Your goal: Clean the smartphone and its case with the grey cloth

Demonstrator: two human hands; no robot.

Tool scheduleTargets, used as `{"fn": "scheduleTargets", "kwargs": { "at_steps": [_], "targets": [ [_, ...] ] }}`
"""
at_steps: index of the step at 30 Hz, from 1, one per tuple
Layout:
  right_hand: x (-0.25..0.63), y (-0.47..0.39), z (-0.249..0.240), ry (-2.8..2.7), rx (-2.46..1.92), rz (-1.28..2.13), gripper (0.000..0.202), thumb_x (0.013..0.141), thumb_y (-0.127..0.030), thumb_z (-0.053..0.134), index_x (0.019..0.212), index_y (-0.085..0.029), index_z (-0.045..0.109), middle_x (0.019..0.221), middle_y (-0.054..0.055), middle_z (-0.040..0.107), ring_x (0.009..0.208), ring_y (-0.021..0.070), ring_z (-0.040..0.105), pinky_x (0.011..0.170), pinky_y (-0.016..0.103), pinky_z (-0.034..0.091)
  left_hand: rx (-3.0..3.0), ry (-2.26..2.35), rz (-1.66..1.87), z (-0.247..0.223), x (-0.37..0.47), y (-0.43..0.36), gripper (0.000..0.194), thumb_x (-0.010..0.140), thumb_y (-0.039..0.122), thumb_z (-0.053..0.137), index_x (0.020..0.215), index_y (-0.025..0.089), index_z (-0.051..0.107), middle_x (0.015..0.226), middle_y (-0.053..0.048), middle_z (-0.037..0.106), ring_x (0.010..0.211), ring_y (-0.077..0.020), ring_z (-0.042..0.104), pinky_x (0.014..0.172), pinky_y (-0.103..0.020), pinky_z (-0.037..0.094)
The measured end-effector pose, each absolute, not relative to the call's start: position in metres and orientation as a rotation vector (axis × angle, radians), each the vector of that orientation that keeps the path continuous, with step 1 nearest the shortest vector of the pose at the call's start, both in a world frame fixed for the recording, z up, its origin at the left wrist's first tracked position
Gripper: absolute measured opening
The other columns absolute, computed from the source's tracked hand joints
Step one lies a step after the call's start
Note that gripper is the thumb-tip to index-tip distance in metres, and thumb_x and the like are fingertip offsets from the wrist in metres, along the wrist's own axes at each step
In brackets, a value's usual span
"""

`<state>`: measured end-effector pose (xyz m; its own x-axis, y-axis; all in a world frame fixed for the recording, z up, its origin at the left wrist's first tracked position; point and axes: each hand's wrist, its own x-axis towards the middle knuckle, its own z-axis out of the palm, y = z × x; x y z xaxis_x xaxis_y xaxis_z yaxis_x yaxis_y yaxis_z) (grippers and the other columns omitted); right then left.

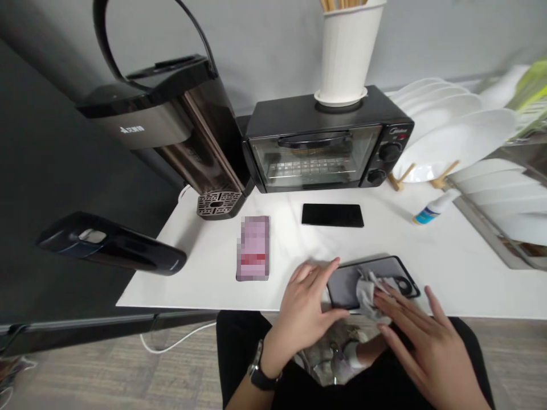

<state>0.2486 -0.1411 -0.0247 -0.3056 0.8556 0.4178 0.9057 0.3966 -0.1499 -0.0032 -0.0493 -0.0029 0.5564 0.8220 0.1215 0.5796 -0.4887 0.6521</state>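
Note:
A smartphone (344, 285) lies back side up near the front edge of the white table, its round camera bump at the right end. My left hand (305, 304) steadies its left end, with the thumb by the near edge and the index finger by the far corner. On the phone's back sits a crumpled pale grey cloth (366, 291). The fingers of my right hand (423, 336) press on this cloth and partly hide it. Farther back, a black phone (332, 215) lies flat. To the left is a pink packet or case (254, 249), its face blurred out.
A black toaster oven (318, 154) stands at the back with a white cup (348, 54) of sticks on top. To its left is a water dispenser (200, 131); nearer stands a dark bottle-like object (123, 245). A small spray bottle (433, 208) and white plates (453, 134) are right.

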Motion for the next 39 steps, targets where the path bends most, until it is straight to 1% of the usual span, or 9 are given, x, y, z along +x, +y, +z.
{"fn": "scheduleTargets", "kwargs": {
  "at_steps": [5, 13, 16, 20, 24, 28, 31, 34, 39],
  "targets": [
    [0.254, -0.134, -0.030, -2.055, -1.712, -0.246, 0.049, 0.107, -0.040, 0.048, 0.151, -0.019, 0.052, 0.145, 0.012, 0.067, 0.133, 0.0339, 0.065, 0.130, 0.063, 0.013, 2.221, 1.113, 0.570, -0.001, -0.003, -0.048, 0.100, 0.081, 0.039, 0.090, 0.163, 0.035, 0.033, 0.150, -0.006, 0.063, 0.137, -0.0325, 0.054, 0.116, -0.055, 0.048],
    [0.174, -0.123, -0.021, -2.185, -1.360, 0.022, 0.043, 0.106, -0.041, 0.055, 0.140, -0.016, 0.062, 0.144, 0.010, 0.069, 0.140, 0.0250, 0.060, 0.134, 0.047, 0.005, 2.192, 1.114, 0.526, 0.002, -0.006, -0.048, 0.089, 0.084, 0.016, 0.080, 0.161, 0.033, 0.038, 0.151, -0.005, 0.061, 0.134, -0.0293, 0.056, 0.117, -0.052, 0.047],
    [0.213, -0.134, -0.022, -2.248, -1.374, -0.026, 0.041, 0.105, -0.035, 0.059, 0.143, -0.021, 0.060, 0.143, 0.005, 0.069, 0.140, 0.0233, 0.060, 0.134, 0.049, 0.002, 2.219, 1.120, 0.495, 0.003, -0.008, -0.048, 0.092, 0.084, 0.023, 0.085, 0.161, 0.034, 0.037, 0.155, -0.005, 0.059, 0.140, -0.0311, 0.051, 0.122, -0.054, 0.041],
    [0.271, -0.144, -0.027, -2.155, -1.553, -0.207, 0.045, 0.107, -0.036, 0.054, 0.148, -0.018, 0.057, 0.145, 0.009, 0.068, 0.132, 0.0272, 0.067, 0.133, 0.056, 0.005, 2.234, 1.115, 0.460, 0.004, -0.007, -0.045, 0.100, 0.080, 0.036, 0.092, 0.162, 0.036, 0.035, 0.155, -0.003, 0.059, 0.138, -0.0315, 0.050, 0.120, -0.053, 0.042],
    [0.252, -0.133, -0.029, -2.103, -1.612, -0.209, 0.050, 0.105, -0.038, 0.057, 0.149, -0.015, 0.056, 0.150, 0.011, 0.064, 0.140, 0.0301, 0.060, 0.133, 0.054, 0.013, 2.257, 1.112, 0.460, 0.003, -0.002, -0.045, 0.099, 0.081, 0.036, 0.091, 0.162, 0.037, 0.034, 0.155, -0.003, 0.058, 0.137, -0.0306, 0.050, 0.119, -0.052, 0.042],
    [0.187, -0.119, -0.024, -2.106, -1.421, -0.060, 0.047, 0.105, -0.042, 0.057, 0.143, -0.014, 0.061, 0.146, 0.010, 0.067, 0.141, 0.0270, 0.058, 0.133, 0.049, 0.016, 2.272, 1.112, 0.452, 0.001, -0.004, -0.047, 0.095, 0.084, 0.022, 0.086, 0.163, 0.035, 0.034, 0.152, -0.004, 0.060, 0.135, -0.0289, 0.052, 0.119, -0.050, 0.043],
    [0.175, -0.123, -0.020, -2.120, -1.339, -0.004, 0.042, 0.107, -0.042, 0.055, 0.137, -0.016, 0.065, 0.141, 0.007, 0.071, 0.138, 0.0227, 0.062, 0.135, 0.043, 0.009, 2.302, 1.112, 0.452, -0.001, -0.007, -0.047, 0.097, 0.084, 0.016, 0.083, 0.164, 0.035, 0.032, 0.152, -0.005, 0.059, 0.136, -0.0290, 0.052, 0.121, -0.051, 0.041],
    [0.210, -0.136, -0.021, -2.211, -1.398, -0.057, 0.040, 0.106, -0.039, 0.058, 0.141, -0.021, 0.063, 0.144, 0.003, 0.069, 0.136, 0.0220, 0.063, 0.135, 0.046, 0.002, 2.335, 1.101, 0.447, -0.002, -0.008, -0.046, 0.098, 0.083, 0.029, 0.087, 0.164, 0.035, 0.032, 0.153, -0.006, 0.059, 0.136, -0.0310, 0.052, 0.124, -0.056, 0.036],
    [0.270, -0.138, -0.029, -2.125, -1.636, -0.240, 0.047, 0.109, -0.037, 0.050, 0.152, -0.020, 0.054, 0.147, 0.008, 0.066, 0.134, 0.0279, 0.065, 0.133, 0.055, 0.008, 2.330, 1.100, 0.465, -0.001, -0.004, -0.044, 0.101, 0.081, 0.041, 0.090, 0.164, 0.036, 0.033, 0.151, -0.006, 0.061, 0.133, -0.0307, 0.054, 0.122, -0.057, 0.039]
  ]
}}
